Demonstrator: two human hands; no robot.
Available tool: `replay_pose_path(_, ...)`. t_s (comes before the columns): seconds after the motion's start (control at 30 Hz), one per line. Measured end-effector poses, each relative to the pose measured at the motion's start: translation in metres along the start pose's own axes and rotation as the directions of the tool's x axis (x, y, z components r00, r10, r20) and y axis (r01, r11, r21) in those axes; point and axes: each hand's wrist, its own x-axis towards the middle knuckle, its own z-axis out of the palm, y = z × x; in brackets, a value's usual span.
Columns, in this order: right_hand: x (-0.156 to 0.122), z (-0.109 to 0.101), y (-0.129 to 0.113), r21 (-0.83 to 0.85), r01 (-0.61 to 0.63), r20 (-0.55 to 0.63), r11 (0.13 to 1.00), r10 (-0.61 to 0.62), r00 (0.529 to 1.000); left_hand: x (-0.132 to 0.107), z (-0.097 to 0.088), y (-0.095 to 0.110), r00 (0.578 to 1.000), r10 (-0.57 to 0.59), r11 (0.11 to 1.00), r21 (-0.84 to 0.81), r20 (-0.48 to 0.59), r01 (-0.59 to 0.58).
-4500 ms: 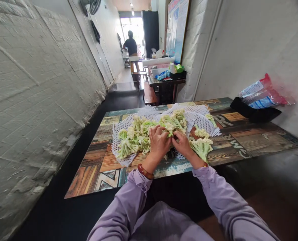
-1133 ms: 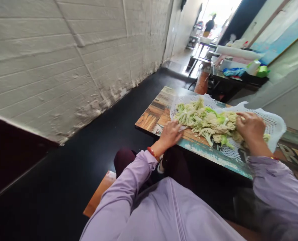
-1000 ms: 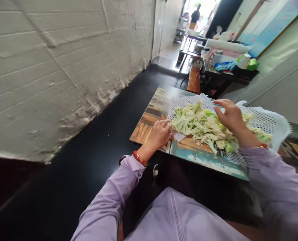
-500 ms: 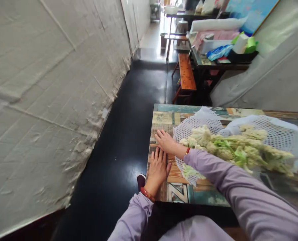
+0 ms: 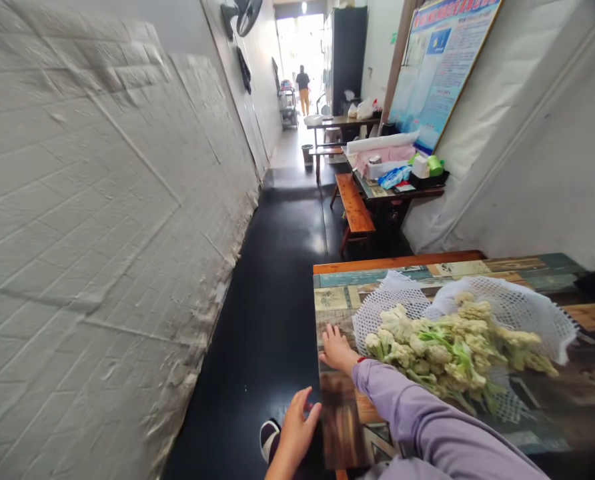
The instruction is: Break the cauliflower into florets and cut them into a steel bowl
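My right hand [image 5: 337, 350] rests on the left end of the patchwork-patterned table [image 5: 337, 420], fingers apart, holding nothing. A red band shows at its wrist. Just past the table's left edge, my left hand [image 5: 297, 423] hangs over the floor with its thumb apart from lightly bent fingers and nothing in them. To the right of my right hand lies a heap of pale cauliflower pieces [image 5: 437, 350] with some green stems. White netting [image 5: 522, 310] spreads beneath and behind the heap. My right forearm crosses in front of the cauliflower.
A wooden bench [image 5: 355, 207] and a second table [image 5: 377, 190] with packets and a tray stand ahead. A white brick-patterned wall [image 5: 102, 220] runs along the left of the dark floor [image 5: 272, 267]. Far off, a person [image 5: 303, 87] stands near the bright doorway.
My left hand has come off the table, moving down and away over its left edge. The right hand stays on the tabletop. The view has tilted up, showing more of the room.
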Motion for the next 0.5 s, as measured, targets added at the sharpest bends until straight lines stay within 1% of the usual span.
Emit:
replay_pose_path(0.07,0.006,0.007,-0.012,0.043,-0.055,-0.022,0.998,0.056,0.998,0.008,-0.056,-0.008,1.000,0.004,1.000,-0.014,-0.008,-0.004)
replay_pose_path(0.13,0.014,0.016,-0.029,0.079,-0.145,-0.042,0.986,0.149,0.988,0.017,-0.118,-0.015,0.999,0.024,0.999,-0.031,-0.025,-0.025)
replay_pose_path(0.23,0.027,0.027,-0.061,0.091,-0.331,-0.081,0.939,0.338,0.938,0.027,-0.210,-0.026,0.998,0.033,0.998,-0.060,-0.050,-0.036)
replay_pose_path(0.3,0.036,0.029,-0.082,0.105,-0.428,-0.100,0.897,0.438,0.893,0.028,-0.264,-0.035,0.997,0.025,0.997,-0.066,-0.076,-0.030)
replay_pose_path(0.37,0.044,0.028,-0.098,0.127,-0.481,-0.103,0.868,0.493,0.864,0.029,-0.307,-0.043,0.994,0.013,0.998,-0.067,-0.104,-0.020)
replay_pose_path(0.4,0.048,0.027,-0.103,0.129,-0.491,-0.099,0.862,0.504,0.858,0.029,-0.324,-0.047,0.993,0.009,0.997,-0.070,-0.115,-0.017)
replay_pose_path(0.43,0.052,0.027,-0.106,0.125,-0.501,-0.090,0.857,0.512,0.854,0.031,-0.338,-0.049,0.993,0.005,0.997,-0.076,-0.122,-0.014)
replay_pose_path(0.5,0.059,0.029,-0.109,0.122,-0.517,-0.081,0.847,0.528,0.845,0.037,-0.359,-0.052,0.992,-0.002,0.995,-0.099,-0.125,-0.011)
